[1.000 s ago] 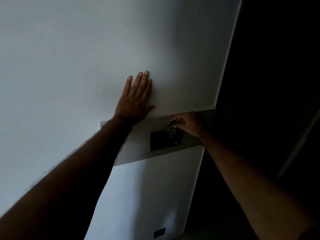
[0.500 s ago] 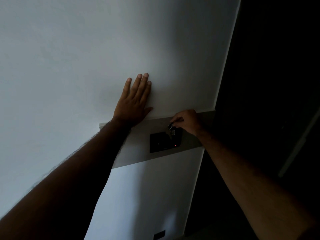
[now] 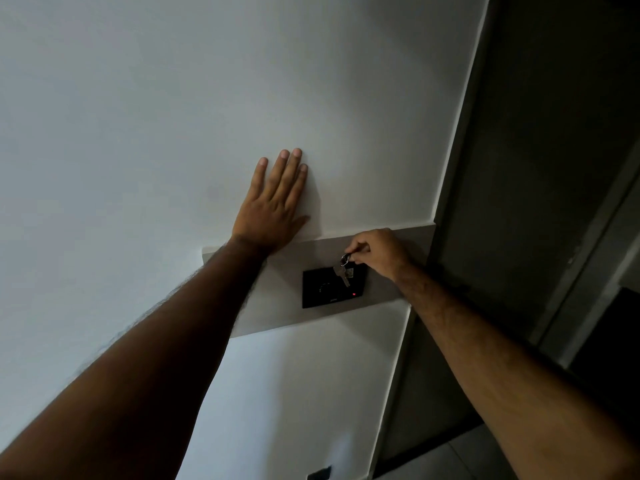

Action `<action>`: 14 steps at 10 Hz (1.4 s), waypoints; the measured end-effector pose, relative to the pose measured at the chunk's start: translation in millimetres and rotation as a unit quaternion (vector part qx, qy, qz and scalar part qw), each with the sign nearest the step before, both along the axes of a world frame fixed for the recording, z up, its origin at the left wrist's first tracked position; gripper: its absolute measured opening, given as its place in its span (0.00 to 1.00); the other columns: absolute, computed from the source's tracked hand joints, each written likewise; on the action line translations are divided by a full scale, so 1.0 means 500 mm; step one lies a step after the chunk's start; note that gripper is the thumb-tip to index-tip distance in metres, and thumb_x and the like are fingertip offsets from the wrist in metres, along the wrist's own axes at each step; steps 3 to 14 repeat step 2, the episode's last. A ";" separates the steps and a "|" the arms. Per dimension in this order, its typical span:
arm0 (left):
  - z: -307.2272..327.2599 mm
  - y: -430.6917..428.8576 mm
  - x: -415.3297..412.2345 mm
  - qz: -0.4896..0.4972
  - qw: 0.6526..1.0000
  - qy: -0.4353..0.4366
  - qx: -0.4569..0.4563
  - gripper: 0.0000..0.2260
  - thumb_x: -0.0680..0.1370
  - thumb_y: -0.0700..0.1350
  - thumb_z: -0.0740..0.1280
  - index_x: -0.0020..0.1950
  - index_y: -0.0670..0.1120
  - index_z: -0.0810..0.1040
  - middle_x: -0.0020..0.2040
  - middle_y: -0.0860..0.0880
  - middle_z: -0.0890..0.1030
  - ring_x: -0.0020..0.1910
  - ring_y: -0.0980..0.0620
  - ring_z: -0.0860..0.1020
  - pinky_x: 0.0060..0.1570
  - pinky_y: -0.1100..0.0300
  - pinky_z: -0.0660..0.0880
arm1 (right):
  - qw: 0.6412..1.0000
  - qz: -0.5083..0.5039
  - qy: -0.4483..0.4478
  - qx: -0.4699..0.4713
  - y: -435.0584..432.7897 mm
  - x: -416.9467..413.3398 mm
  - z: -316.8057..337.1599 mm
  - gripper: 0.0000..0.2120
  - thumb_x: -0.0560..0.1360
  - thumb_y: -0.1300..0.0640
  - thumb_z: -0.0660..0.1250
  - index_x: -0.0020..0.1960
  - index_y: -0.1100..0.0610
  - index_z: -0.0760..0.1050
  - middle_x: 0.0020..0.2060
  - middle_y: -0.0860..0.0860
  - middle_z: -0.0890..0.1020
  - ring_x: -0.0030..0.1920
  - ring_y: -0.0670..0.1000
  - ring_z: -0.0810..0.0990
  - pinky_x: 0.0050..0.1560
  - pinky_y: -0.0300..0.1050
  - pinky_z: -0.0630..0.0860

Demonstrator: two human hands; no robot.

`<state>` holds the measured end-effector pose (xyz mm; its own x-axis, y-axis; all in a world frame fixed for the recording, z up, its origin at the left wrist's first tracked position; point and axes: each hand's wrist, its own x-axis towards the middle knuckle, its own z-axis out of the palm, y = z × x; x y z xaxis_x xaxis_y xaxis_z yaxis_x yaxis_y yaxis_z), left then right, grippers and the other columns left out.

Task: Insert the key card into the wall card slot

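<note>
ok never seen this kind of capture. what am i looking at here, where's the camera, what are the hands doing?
There is no machine: a person wears one wide-angle camera on the head, looking forward and down along both bare arms, so the wall seems to lean.

The left hand lies flat and open on the white wall, holding nothing. The right hand pinches a key ring with metal keys hanging from it, right over the black wall panel. That panel sits on a grey strip and shows a small red light.

A card is not clearly visible; a small pale tag behind the keys might be part of it. The slot itself is too dark to make out. A dark doorway is at the right.
</note>
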<state>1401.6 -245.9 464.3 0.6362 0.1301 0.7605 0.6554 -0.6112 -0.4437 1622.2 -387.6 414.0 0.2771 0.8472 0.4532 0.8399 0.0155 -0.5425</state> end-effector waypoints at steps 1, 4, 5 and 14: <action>0.007 -0.004 -0.003 -0.004 1.000 -0.004 -0.005 0.39 0.83 0.61 0.58 0.85 0.37 0.52 0.86 0.36 0.53 0.86 0.36 0.54 0.82 0.34 0.56 | 1.000 0.010 -0.017 -0.020 -0.007 -0.003 0.008 0.09 0.67 0.70 0.76 0.46 0.62 0.84 0.41 0.59 0.87 0.39 0.53 0.87 0.47 0.54 0.85; 0.007 0.003 -0.008 -0.009 1.000 -0.004 0.025 0.38 0.84 0.61 0.57 0.85 0.37 0.54 0.86 0.37 0.54 0.85 0.37 0.55 0.82 0.34 0.57 | 0.996 0.025 -0.070 -0.047 -0.016 -0.001 0.025 0.11 0.68 0.68 0.76 0.50 0.61 0.84 0.42 0.58 0.87 0.41 0.53 0.87 0.49 0.56 0.84; 0.007 0.003 -0.008 -0.009 1.000 -0.004 0.025 0.38 0.84 0.61 0.57 0.85 0.37 0.54 0.86 0.37 0.54 0.85 0.37 0.55 0.82 0.34 0.57 | 0.996 0.025 -0.070 -0.047 -0.016 -0.001 0.025 0.11 0.68 0.68 0.76 0.50 0.61 0.84 0.42 0.58 0.87 0.41 0.53 0.87 0.49 0.56 0.84; 0.007 0.003 -0.008 -0.009 1.000 -0.004 0.025 0.38 0.84 0.61 0.57 0.85 0.37 0.54 0.86 0.37 0.54 0.85 0.37 0.55 0.82 0.34 0.57 | 0.996 0.025 -0.070 -0.047 -0.016 -0.001 0.025 0.11 0.68 0.68 0.76 0.50 0.61 0.84 0.42 0.58 0.87 0.41 0.53 0.87 0.49 0.56 0.84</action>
